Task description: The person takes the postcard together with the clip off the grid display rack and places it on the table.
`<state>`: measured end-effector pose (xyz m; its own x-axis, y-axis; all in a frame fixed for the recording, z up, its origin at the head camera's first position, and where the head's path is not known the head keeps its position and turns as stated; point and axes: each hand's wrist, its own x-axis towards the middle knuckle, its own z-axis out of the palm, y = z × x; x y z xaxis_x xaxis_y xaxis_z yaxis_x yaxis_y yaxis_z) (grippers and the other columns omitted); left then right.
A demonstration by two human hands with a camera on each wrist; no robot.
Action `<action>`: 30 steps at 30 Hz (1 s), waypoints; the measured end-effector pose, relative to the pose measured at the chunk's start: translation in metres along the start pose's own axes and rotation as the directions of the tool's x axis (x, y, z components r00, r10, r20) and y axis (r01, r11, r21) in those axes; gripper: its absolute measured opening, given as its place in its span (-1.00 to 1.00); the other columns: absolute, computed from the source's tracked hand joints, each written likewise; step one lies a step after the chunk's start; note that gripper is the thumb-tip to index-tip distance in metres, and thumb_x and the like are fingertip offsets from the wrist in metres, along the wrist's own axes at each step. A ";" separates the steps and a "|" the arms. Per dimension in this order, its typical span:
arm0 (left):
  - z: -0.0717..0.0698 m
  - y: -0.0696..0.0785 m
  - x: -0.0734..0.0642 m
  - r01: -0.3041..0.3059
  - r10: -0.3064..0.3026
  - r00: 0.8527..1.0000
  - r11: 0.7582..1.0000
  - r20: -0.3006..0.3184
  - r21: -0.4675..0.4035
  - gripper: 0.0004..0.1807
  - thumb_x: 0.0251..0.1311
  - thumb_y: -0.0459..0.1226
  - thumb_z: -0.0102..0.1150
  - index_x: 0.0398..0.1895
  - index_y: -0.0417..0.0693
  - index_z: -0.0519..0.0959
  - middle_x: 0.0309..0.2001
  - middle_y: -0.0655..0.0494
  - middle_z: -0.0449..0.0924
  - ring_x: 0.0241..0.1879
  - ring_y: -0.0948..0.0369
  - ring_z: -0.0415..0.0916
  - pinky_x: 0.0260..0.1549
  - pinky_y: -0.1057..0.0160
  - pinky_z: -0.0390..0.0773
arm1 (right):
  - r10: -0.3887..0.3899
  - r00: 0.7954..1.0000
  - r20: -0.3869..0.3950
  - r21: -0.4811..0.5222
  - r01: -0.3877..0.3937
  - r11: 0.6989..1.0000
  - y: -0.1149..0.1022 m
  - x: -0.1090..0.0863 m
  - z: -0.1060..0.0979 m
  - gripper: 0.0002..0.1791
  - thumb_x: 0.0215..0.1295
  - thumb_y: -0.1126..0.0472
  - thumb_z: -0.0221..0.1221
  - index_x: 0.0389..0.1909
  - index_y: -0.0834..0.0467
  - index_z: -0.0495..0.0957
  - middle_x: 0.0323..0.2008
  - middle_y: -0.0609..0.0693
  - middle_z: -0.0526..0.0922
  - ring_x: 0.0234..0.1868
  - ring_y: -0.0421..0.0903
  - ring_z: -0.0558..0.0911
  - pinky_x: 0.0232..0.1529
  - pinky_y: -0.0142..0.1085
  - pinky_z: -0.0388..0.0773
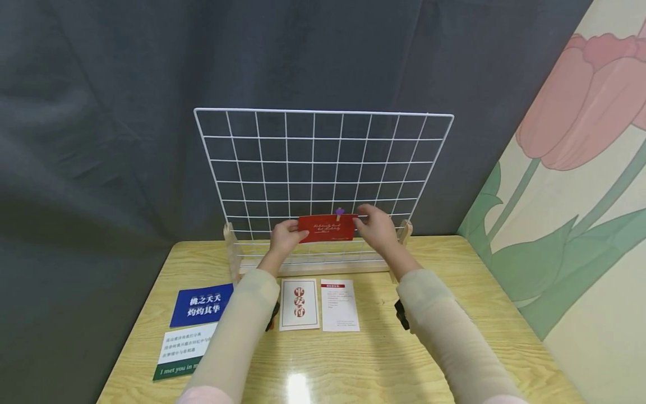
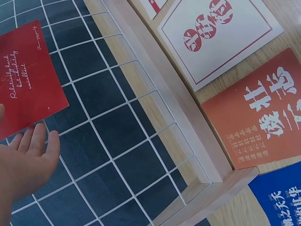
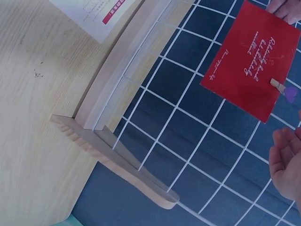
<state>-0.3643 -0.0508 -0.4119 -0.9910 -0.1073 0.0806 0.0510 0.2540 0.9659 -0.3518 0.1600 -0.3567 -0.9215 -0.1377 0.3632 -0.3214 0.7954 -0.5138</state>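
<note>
A red card (image 1: 323, 233) with white handwriting lies against the lower part of a white wire grid (image 1: 323, 112). On the card's top edge, right of its middle, sits a small wooden clothespin (image 3: 277, 85) with a purple heart (image 1: 340, 211). My left hand (image 1: 285, 238) pinches the card's left end, thumb in front and fingers behind. Beside the card's right end is my right hand (image 1: 377, 227), its fingers loosely bent. In the right wrist view, a gap shows between that hand and the card.
A wooden base (image 1: 313, 270) holds the grid up. Before it on the table lie a white card with red characters (image 1: 285, 303), a text card (image 1: 340, 311), an orange card (image 2: 221, 117), a blue card (image 1: 184, 311) and a white-and-green card (image 1: 171, 356). Dark cloth (image 1: 126, 140) hangs behind.
</note>
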 end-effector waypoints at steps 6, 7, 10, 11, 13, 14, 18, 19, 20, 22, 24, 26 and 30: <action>0.001 0.000 0.000 0.001 -0.001 1.000 0.999 0.005 0.037 -0.61 -0.05 -0.45 0.16 -0.08 -0.40 0.42 -0.14 -0.22 0.47 -0.12 0.00 0.43 -0.21 0.23 0.47 | -0.046 0.999 0.029 -0.086 0.048 0.995 -0.009 0.007 0.005 -0.63 0.12 0.21 0.08 -0.04 0.27 0.43 -0.10 0.13 0.51 -0.16 0.02 0.51 -0.17 -0.13 0.42; 0.001 0.000 0.000 0.002 -0.003 1.000 0.999 0.005 0.041 -0.61 -0.04 -0.45 0.16 -0.07 -0.40 0.42 -0.13 -0.23 0.47 -0.11 0.00 0.43 -0.21 0.23 0.46 | -0.052 0.998 0.035 -0.101 0.055 0.993 -0.011 0.009 0.005 -0.62 0.12 0.20 0.08 -0.04 0.27 0.43 -0.10 0.13 0.51 -0.14 0.03 0.50 -0.16 -0.13 0.41; 0.002 0.000 0.000 0.000 0.000 1.000 0.999 -0.001 0.050 -0.61 -0.03 -0.45 0.14 -0.06 -0.40 0.42 -0.12 -0.23 0.47 -0.11 0.00 0.43 -0.20 0.22 0.46 | -0.054 0.997 0.059 -0.135 0.062 0.989 -0.017 0.013 0.006 -0.61 0.13 0.18 0.07 -0.02 0.27 0.42 -0.09 0.13 0.51 -0.10 0.03 0.48 -0.16 -0.12 0.41; 0.002 0.001 0.000 0.000 0.000 1.000 0.998 -0.003 0.057 -0.61 -0.03 -0.45 0.14 -0.07 -0.40 0.42 -0.12 -0.22 0.47 -0.11 0.00 0.43 -0.20 0.22 0.46 | -0.051 0.996 0.068 -0.142 0.060 0.988 -0.019 0.014 0.006 -0.60 0.13 0.18 0.07 -0.02 0.27 0.42 -0.09 0.12 0.51 -0.11 0.03 0.48 -0.17 -0.13 0.42; 0.002 0.001 0.000 -0.004 0.004 1.000 0.998 -0.010 0.069 -0.61 -0.03 -0.44 0.14 -0.07 -0.39 0.42 -0.13 -0.22 0.47 -0.12 0.01 0.43 -0.20 0.22 0.46 | -0.046 0.995 0.084 -0.160 0.059 0.985 -0.022 0.017 0.007 -0.60 0.13 0.17 0.06 -0.02 0.26 0.41 -0.08 0.11 0.50 -0.12 0.02 0.49 -0.18 -0.14 0.43; 0.002 0.001 0.000 -0.007 0.008 1.000 0.997 -0.014 0.077 -0.61 -0.02 -0.44 0.14 -0.06 -0.39 0.43 -0.13 -0.21 0.47 -0.12 0.01 0.43 -0.19 0.22 0.45 | -0.041 0.995 0.090 -0.168 0.056 0.984 -0.022 0.018 0.007 -0.60 0.13 0.16 0.06 -0.02 0.26 0.41 -0.08 0.10 0.51 -0.13 0.01 0.49 -0.19 -0.15 0.43; 0.003 0.002 0.001 -0.015 0.017 0.999 0.995 -0.029 0.097 -0.61 -0.03 -0.43 0.15 -0.06 -0.37 0.43 -0.14 -0.20 0.48 -0.13 0.02 0.44 -0.19 0.22 0.45 | -0.034 0.994 0.106 -0.184 0.053 0.981 -0.023 0.020 0.007 -0.60 0.12 0.16 0.05 -0.02 0.26 0.41 -0.07 0.11 0.50 -0.10 0.03 0.48 -0.18 -0.14 0.42; 0.003 0.002 0.001 -0.016 0.019 0.999 0.995 -0.032 0.101 -0.62 -0.02 -0.43 0.15 -0.07 -0.37 0.44 -0.14 -0.20 0.49 -0.13 0.03 0.44 -0.20 0.23 0.46 | -0.032 0.993 0.110 -0.189 0.053 0.981 -0.023 0.020 0.008 -0.60 0.12 0.16 0.05 -0.02 0.26 0.41 -0.07 0.11 0.50 -0.09 0.04 0.47 -0.17 -0.13 0.42; 0.003 0.003 0.001 -0.018 0.022 0.999 0.994 -0.034 0.104 -0.62 -0.02 -0.43 0.15 -0.07 -0.37 0.44 -0.14 -0.20 0.49 -0.14 0.02 0.45 -0.20 0.23 0.46 | -0.028 0.993 0.111 -0.191 0.049 0.980 -0.023 0.020 0.008 -0.60 0.12 0.16 0.06 -0.02 0.25 0.41 -0.07 0.11 0.50 -0.10 0.04 0.48 -0.19 -0.13 0.43; 0.004 0.003 0.001 -0.019 0.023 0.999 0.994 -0.036 0.107 -0.63 -0.02 -0.43 0.15 -0.07 -0.37 0.44 -0.15 -0.19 0.49 -0.14 0.03 0.45 -0.20 0.23 0.46 | -0.017 0.993 0.120 -0.191 0.040 0.981 -0.024 0.021 0.009 -0.59 0.12 0.16 0.06 -0.01 0.25 0.41 -0.09 0.12 0.50 -0.18 0.04 0.50 -0.25 -0.15 0.45; 0.004 0.004 0.001 -0.020 0.024 0.999 0.994 -0.034 0.111 -0.63 -0.02 -0.43 0.14 -0.08 -0.37 0.45 -0.15 -0.19 0.49 -0.14 0.03 0.45 -0.20 0.23 0.46 | -0.002 0.991 0.131 -0.195 0.028 0.980 -0.024 0.022 0.010 -0.59 0.13 0.16 0.06 0.00 0.25 0.40 -0.09 0.13 0.50 -0.19 0.03 0.50 -0.28 -0.15 0.46; 0.004 0.005 0.000 -0.021 0.025 0.999 0.993 -0.030 0.119 -0.62 -0.02 -0.43 0.14 -0.07 -0.37 0.44 -0.14 -0.20 0.49 -0.14 0.03 0.45 -0.20 0.23 0.46 | 0.016 0.989 0.144 -0.197 0.013 0.980 -0.025 0.023 0.011 -0.58 0.14 0.16 0.06 0.02 0.26 0.39 -0.08 0.13 0.50 -0.20 0.03 0.51 -0.30 -0.16 0.47; 0.002 0.006 -0.004 -0.058 0.060 0.998 0.988 -0.012 0.140 -0.61 0.01 -0.40 0.13 -0.03 -0.34 0.42 -0.12 -0.18 0.48 -0.15 0.05 0.45 -0.22 0.23 0.46 | 0.045 0.986 0.162 -0.215 -0.009 0.977 -0.027 0.025 0.014 -0.56 0.14 0.16 0.05 0.04 0.26 0.38 -0.07 0.14 0.49 -0.14 0.05 0.49 -0.28 -0.13 0.46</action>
<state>-0.3607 -0.0464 -0.4065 -0.9845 -0.1034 0.1415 0.0905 0.3917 0.9156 -0.3689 0.1267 -0.3444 -0.9581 -0.1959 0.2088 -0.2587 0.9048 -0.3383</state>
